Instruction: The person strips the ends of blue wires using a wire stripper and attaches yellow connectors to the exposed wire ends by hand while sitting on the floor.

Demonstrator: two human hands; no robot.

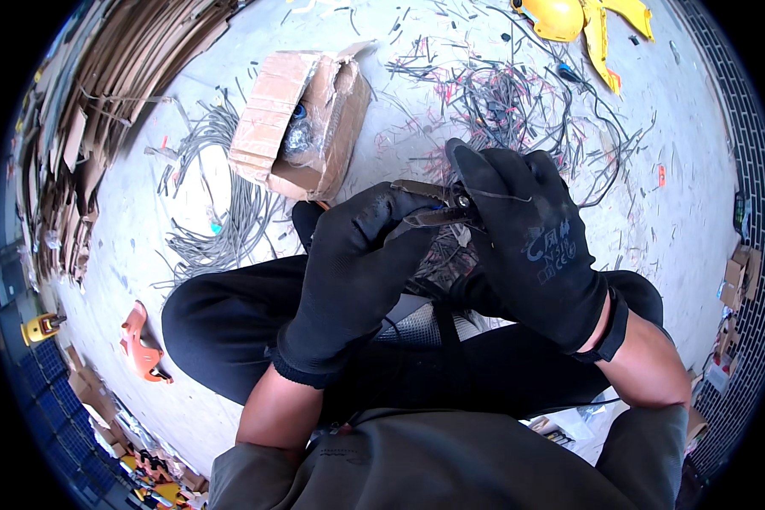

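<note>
Both hands wear black gloves and meet above my crossed legs. My right hand (pixel 535 246) is closed around a pair of wire strippers (pixel 427 218), its notched jaws pointing left and spread apart. Close against those jaws, the fingers of my left hand (pixel 348 268) are pinched together. A small blue bit shows between the jaws, but what the left fingers hold is hidden. Below the hands, a tangle of thin dark and reddish wires (pixel 440 259) lies between my legs, partly covered by the gloves.
An open cardboard box (pixel 259 119) with plastic-wrapped contents stands ahead on the floor. Left of it lies a coil of grey cables (pixel 229 217); right of it, a heap of cut wires (pixel 501 102). Yellow plastic parts (pixel 557 19), an orange part (pixel 140 344) and stacked cardboard (pixel 102 110) lie further out.
</note>
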